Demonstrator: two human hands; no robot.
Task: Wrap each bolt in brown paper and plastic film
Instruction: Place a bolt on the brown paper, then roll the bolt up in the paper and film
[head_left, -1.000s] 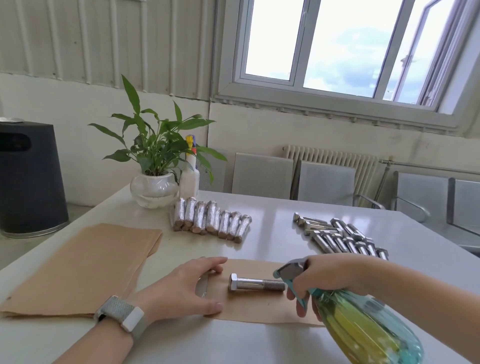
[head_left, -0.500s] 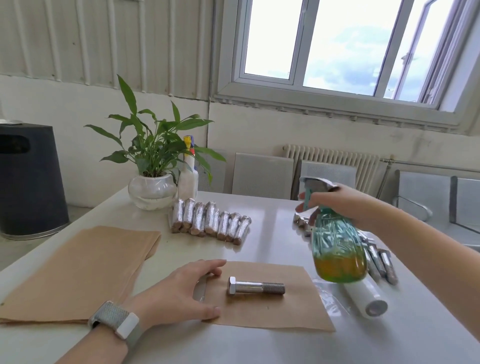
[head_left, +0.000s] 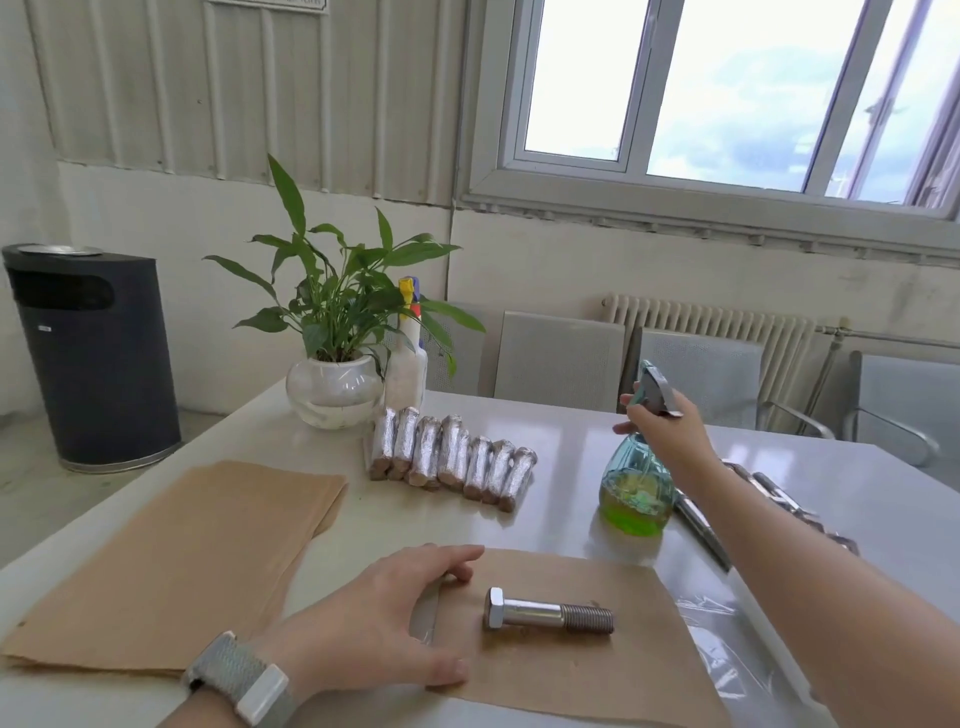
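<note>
1. Setting the spray bottle (head_left: 636, 491) down at centre right of the frame, the right hand (head_left: 670, 436) grips its neck just below the trigger head, fingers curled round it; its base looks to be touching the tabletop (head_left: 571, 431), or all but.
2. The left hand (head_left: 374, 623) lies flat, fingers straight and holding nothing, pressing the left edge of the brown paper sheet (head_left: 561, 670) in the lower middle of the frame.
3. The bolt (head_left: 548, 617) lies on that sheet, head to the left, thread to the right, roughly centred, with paper showing on all sides.
4. To do this step well, I judge the bottle should stand upright and be let go clear of the loose bolts (head_left: 701, 525) behind the right forearm, so that nothing rolls.
5. Plastic film (head_left: 722, 654) shows at the sheet's right edge, at lower right; whether it runs under the paper I cannot tell.
6. Seven wrapped bolts (head_left: 449, 462) lie in a row above the sheet, well apart from it, near the potted plant (head_left: 335, 332).
7. A stack of paper (head_left: 171, 561) fills the lower left; open tabletop lies between it and the sheet, and between the sheet and the wrapped row, giving room to roll upward.
</note>
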